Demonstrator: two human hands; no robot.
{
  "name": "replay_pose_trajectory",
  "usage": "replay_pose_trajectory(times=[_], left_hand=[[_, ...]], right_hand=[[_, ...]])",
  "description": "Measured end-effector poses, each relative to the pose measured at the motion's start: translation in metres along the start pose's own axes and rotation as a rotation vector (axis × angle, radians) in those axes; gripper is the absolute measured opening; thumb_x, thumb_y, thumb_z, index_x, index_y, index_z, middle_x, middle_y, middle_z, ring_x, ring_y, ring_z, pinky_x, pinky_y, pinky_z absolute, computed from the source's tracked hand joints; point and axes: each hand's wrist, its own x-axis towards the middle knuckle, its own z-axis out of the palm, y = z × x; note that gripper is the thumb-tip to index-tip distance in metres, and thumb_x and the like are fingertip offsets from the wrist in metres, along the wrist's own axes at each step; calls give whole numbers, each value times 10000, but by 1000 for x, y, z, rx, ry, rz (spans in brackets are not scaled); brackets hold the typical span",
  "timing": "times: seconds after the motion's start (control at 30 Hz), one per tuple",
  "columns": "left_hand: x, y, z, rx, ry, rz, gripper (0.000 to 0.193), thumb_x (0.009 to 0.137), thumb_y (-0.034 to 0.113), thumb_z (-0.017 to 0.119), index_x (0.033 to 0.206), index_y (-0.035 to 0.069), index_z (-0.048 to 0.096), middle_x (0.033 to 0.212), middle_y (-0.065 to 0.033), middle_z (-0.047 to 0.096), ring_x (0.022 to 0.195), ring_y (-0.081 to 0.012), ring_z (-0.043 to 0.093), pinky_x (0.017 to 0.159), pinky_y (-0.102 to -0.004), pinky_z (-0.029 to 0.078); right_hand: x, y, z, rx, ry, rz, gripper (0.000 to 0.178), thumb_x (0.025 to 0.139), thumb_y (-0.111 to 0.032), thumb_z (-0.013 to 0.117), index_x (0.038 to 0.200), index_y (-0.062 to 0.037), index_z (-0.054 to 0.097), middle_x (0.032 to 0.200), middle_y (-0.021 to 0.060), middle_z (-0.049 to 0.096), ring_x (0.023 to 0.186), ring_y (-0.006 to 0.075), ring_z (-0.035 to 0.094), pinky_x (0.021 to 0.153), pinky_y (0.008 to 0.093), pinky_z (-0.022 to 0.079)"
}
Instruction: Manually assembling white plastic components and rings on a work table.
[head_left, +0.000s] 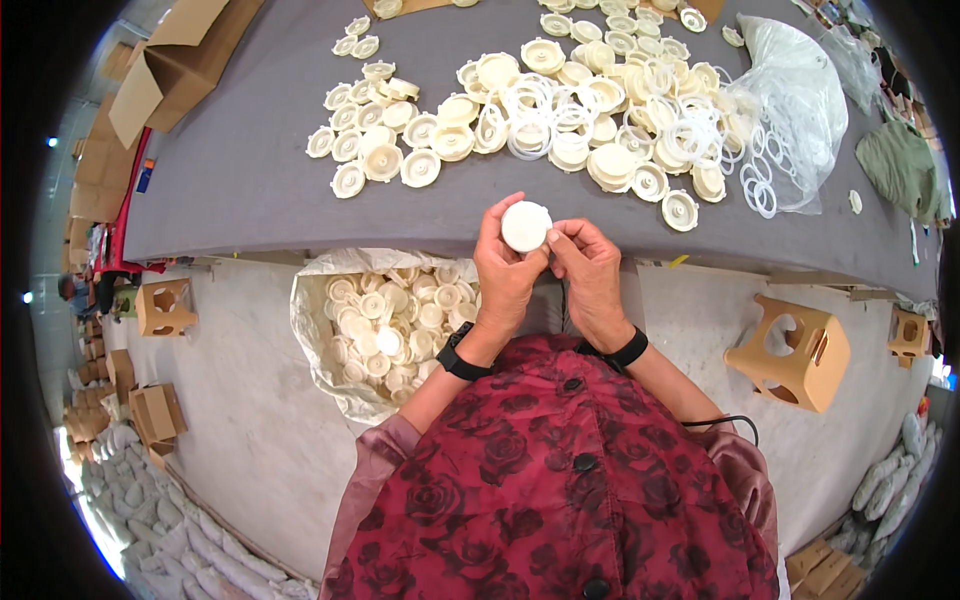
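A round white plastic cap [526,226] is held up just in front of the table's near edge, its smooth face turned upward. My left hand [506,285] grips it, fingers curled around its left side and thumb below. At the cap's right rim, the thumb and fingertips of my right hand [594,278] pinch the edge. Whether a ring is seated on the cap cannot be seen. Beyond my hands, many cream plastic caps [420,168] lie over the grey table [240,190]. Clear white sealing rings [530,112] are heaped among them, and more rings [760,195] spill from a clear plastic bag [795,105].
An open white sack [312,350] full of similar caps stands on the floor, left of my lap. Brown stools [800,350] stand at either side. An open cardboard box [185,70] sits at the table's far left; a green cloth [898,170] lies far right.
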Motion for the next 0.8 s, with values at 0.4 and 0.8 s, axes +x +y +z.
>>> replay_pose_trajectory(times=[0.4, 0.8], left_hand=[[-64, 136, -149, 1331, -480, -33, 692, 702, 73, 804, 1346, 72, 551, 1191, -136, 629, 1088, -238, 624, 921, -334, 513], [21, 70, -65, 1049, -201, 133, 351, 778, 88, 770, 1114, 30, 687, 960, -94, 691, 820, -187, 647, 675, -298, 489]], right_hand=[[29, -49, -7, -913, -124, -575, 126, 835, -22, 666, 951, -35, 715, 741, 77, 580, 616, 196, 561, 540, 323, 431], [140, -43, 13, -1689, -59, -907, 131, 781, -132, 697, 853, -34, 648, 853, 130, 616, 880, 298, 582, 721, 412, 496]])
